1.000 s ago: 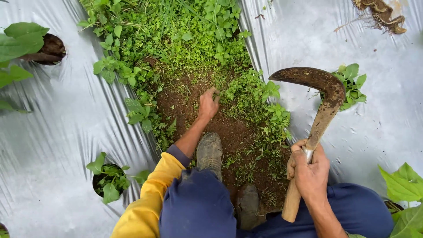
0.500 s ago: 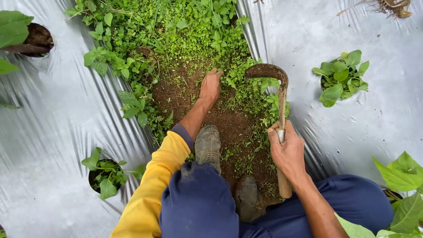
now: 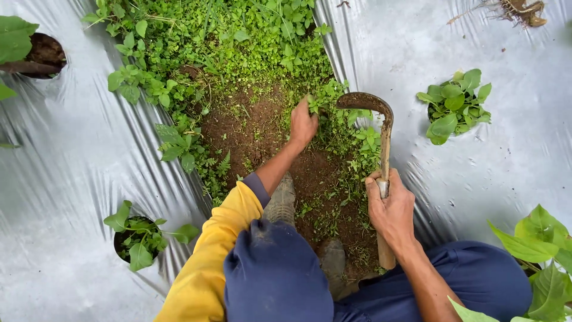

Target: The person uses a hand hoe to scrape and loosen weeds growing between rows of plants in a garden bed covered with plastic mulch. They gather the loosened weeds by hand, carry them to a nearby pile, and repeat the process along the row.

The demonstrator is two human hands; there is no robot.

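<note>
My right hand (image 3: 392,209) has its grip closed around the wooden handle of a sickle (image 3: 381,149), whose rusty curved blade arcs left at the far end, just beside my left hand (image 3: 302,124). That left grip is clenched on a tuft of weeds (image 3: 319,104) at the far edge of the bare soil (image 3: 250,128). My boot (image 3: 282,200) stands near on the dirt. Silver plastic mulch (image 3: 65,161) spreads left and right, with a seedling (image 3: 456,104) at the right.

Weeds (image 3: 238,42) between two plastic sheets (image 3: 59,167) — sickle (image 3: 381,125) right of them.
</note>
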